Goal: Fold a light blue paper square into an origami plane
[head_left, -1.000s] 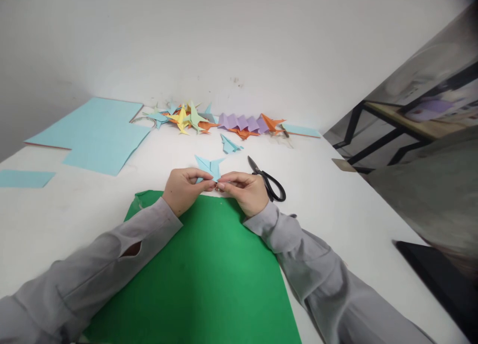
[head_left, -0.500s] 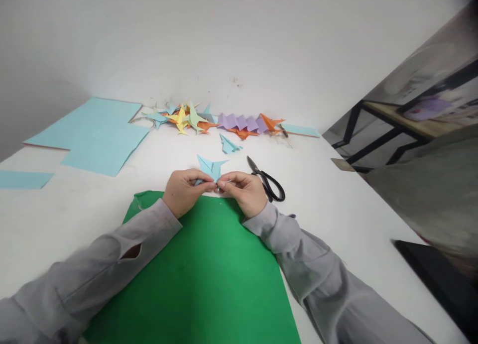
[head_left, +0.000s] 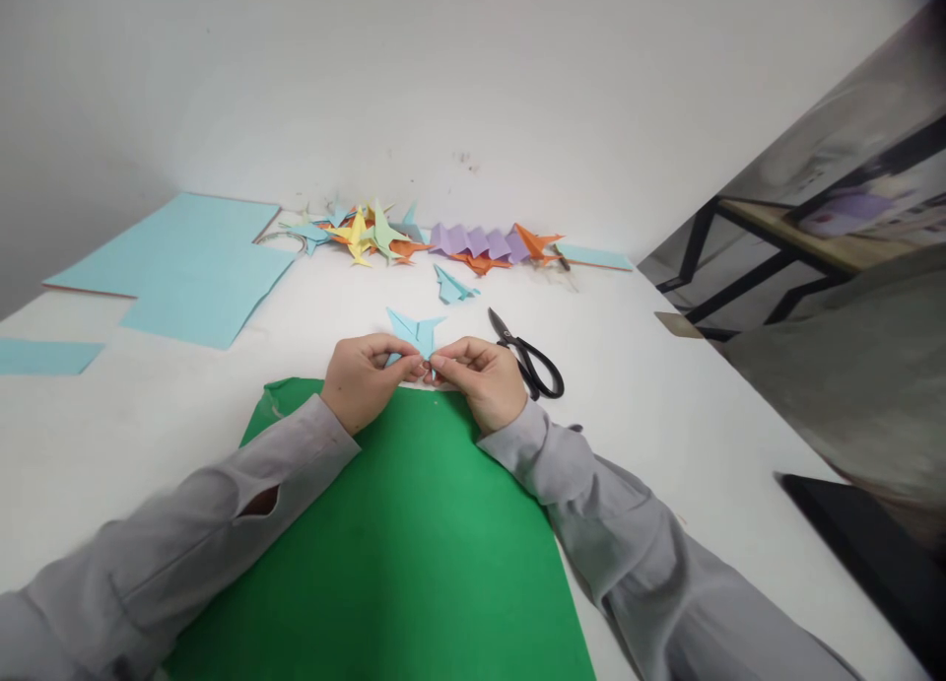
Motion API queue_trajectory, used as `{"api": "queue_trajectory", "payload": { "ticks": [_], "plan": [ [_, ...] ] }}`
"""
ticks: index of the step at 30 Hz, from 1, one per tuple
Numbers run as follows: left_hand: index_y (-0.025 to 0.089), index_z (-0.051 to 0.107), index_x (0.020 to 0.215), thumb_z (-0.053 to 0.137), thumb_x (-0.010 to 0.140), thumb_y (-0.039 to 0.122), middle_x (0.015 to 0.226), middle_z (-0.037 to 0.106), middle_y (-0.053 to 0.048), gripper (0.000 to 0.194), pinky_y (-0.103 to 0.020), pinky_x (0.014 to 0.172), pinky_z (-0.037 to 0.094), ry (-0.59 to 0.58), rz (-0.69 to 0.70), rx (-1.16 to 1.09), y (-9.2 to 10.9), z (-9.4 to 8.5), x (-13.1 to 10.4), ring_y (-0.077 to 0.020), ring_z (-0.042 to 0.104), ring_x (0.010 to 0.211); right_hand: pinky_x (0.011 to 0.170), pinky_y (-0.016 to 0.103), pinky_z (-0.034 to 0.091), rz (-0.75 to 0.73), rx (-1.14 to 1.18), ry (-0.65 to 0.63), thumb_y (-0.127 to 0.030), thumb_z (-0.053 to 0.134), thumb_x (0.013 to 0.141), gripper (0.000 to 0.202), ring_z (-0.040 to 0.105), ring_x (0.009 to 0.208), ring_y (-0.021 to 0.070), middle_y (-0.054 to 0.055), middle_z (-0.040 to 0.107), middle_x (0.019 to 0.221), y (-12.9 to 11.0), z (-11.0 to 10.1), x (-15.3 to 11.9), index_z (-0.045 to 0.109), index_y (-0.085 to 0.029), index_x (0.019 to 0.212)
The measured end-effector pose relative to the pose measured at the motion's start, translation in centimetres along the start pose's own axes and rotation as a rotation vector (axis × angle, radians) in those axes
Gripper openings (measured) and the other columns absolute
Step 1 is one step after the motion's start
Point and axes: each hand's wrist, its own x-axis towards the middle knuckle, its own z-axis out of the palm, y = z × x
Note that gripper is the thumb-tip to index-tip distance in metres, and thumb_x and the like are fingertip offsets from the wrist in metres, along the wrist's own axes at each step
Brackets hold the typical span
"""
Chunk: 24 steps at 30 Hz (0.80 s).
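A folded light blue paper piece (head_left: pixel 415 334), with pointed ends spreading away from me, is pinched between both hands. My left hand (head_left: pixel 364 377) grips its lower left side between thumb and fingers. On its lower right side, my right hand (head_left: pixel 484 377) closes thumb and forefinger, the fingertips of both hands nearly touching. The paper's near tip is partly hidden by the fingers. Under my forearms lies a green sheet (head_left: pixel 391 533). Black scissors (head_left: pixel 526 354) rest just right of my right hand, and another folded blue piece (head_left: pixel 453 285) lies beyond the held one.
Along the wall are folded paper figures (head_left: pixel 359 236), a purple pleated strip (head_left: pixel 473 242) and a blue strip (head_left: pixel 597 258). Large blue sheets (head_left: pixel 211 262) lie at the back left, with a small one (head_left: pixel 48 356) nearer. A dark flat object (head_left: pixel 864 553) is at the right edge.
The held blue paper has tilted slightly, its pointed ends shifting a little left. Both hands keep their pinch, almost in place.
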Motion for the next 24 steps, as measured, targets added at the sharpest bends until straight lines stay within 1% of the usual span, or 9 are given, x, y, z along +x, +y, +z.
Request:
{"api": "queue_trajectory", "payload": {
  "ticks": [3, 7, 9, 15, 24],
  "plan": [
    [0.013, 0.065, 0.066, 0.067, 0.06, 0.022, 0.056, 0.067, -0.003, 0.01, -0.029, 0.058, 0.054, 0.013, -0.009, -0.048, 0.03, 0.1, -0.08, -0.017, 0.065, 0.056, 0.051, 0.022, 0.048, 0.004, 0.007, 0.018, -0.028, 0.075, 0.057, 0.02, 0.059, 0.048, 0.0097, 0.0, 0.064, 0.052, 0.06, 0.01, 0.05, 0.062, -0.014, 0.063],
    [0.013, 0.065, 0.064, 0.066, 0.06, 0.02, 0.058, 0.068, -0.003, 0.007, -0.026, 0.055, 0.054, 0.059, 0.049, -0.002, 0.18, 0.18, -0.2, -0.0163, 0.065, 0.055, 0.051, 0.022, 0.048, 0.017, 0.006, 0.038, -0.029, 0.076, 0.055, 0.022, 0.059, 0.048, 0.0097, -0.001, 0.064, 0.051, -0.22, 0.23, 0.0, 0.061, -0.014, 0.063],
    [0.014, 0.065, 0.064, 0.066, 0.06, 0.019, 0.057, 0.067, -0.002, 0.006, -0.026, 0.055, 0.054, 0.064, 0.059, -0.007, 0.3, 0.24, -0.26, -0.016, 0.065, 0.055, 0.05, 0.021, 0.048, 0.02, 0.002, 0.039, -0.029, 0.076, 0.055, 0.023, 0.059, 0.047, 0.0095, -0.001, 0.064, 0.05, -0.39, 0.34, -0.05, 0.061, -0.014, 0.062],
    [0.013, 0.064, 0.063, 0.066, 0.06, 0.018, 0.053, 0.066, -0.002, 0.006, -0.026, 0.054, 0.055, 0.063, 0.038, -0.068, 0.5, 0.41, -0.3, -0.0154, 0.064, 0.052, 0.049, 0.021, 0.047, 0.015, -0.014, 0.058, -0.031, 0.076, 0.054, 0.025, 0.058, 0.046, 0.009, -0.001, 0.063, 0.049, -0.62, 0.57, -0.21, 0.059, -0.014, 0.061],
    [0.011, 0.064, 0.065, 0.066, 0.061, 0.018, 0.053, 0.066, -0.002, 0.008, -0.027, 0.053, 0.055, 0.068, 0.004, -0.087, 0.54, 0.41, -0.4, -0.015, 0.064, 0.051, 0.049, 0.021, 0.047, 0.012, -0.006, 0.068, -0.032, 0.076, 0.053, 0.027, 0.058, 0.045, 0.0092, -0.001, 0.063, 0.049, -0.6, 0.74, -0.3, 0.057, -0.015, 0.061]
  ]
}}
